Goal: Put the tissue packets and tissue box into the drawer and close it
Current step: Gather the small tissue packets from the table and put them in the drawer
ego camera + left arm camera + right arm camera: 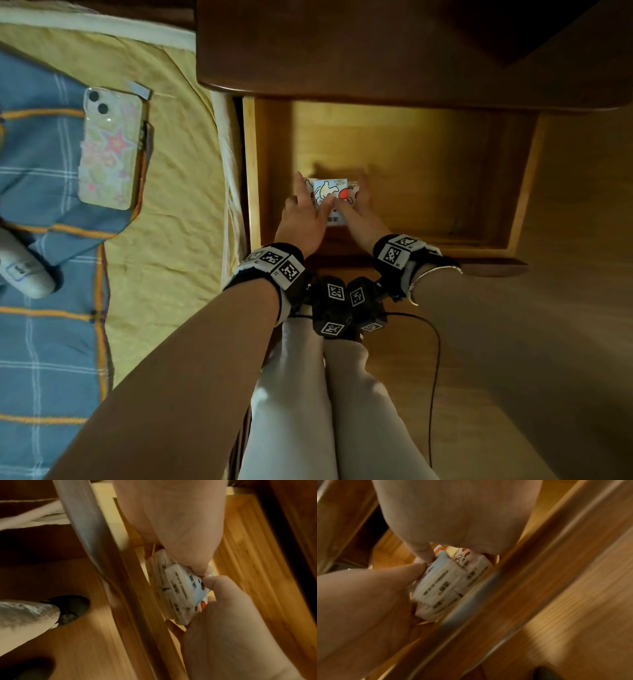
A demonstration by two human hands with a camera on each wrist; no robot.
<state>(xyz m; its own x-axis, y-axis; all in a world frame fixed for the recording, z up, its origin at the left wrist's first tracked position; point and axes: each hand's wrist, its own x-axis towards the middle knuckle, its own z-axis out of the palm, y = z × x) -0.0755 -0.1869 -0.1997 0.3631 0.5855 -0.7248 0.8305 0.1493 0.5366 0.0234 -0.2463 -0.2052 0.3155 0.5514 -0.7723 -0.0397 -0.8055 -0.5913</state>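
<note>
A bundle of white tissue packets (330, 193) with cartoon prints and orange dots sits low inside the open wooden drawer (250, 164), near its front left. My left hand (305, 210) grips the bundle's left side, thumb on top. On the right side, my right hand (358, 209) grips it too. In the left wrist view the tissue packets (180, 588) are pinched between the left hand (171, 534) and the right hand (231, 615). The right wrist view shows the tissue packets (447, 582) just behind the drawer front. No tissue box is in view.
The nightstand top (376, 51) overhangs the drawer's back. On the bed to the left lie a phone (111, 150) in a patterned case, a white device (24, 270) and a blue checked blanket (51, 342). A black cable (435, 359) hangs by my legs.
</note>
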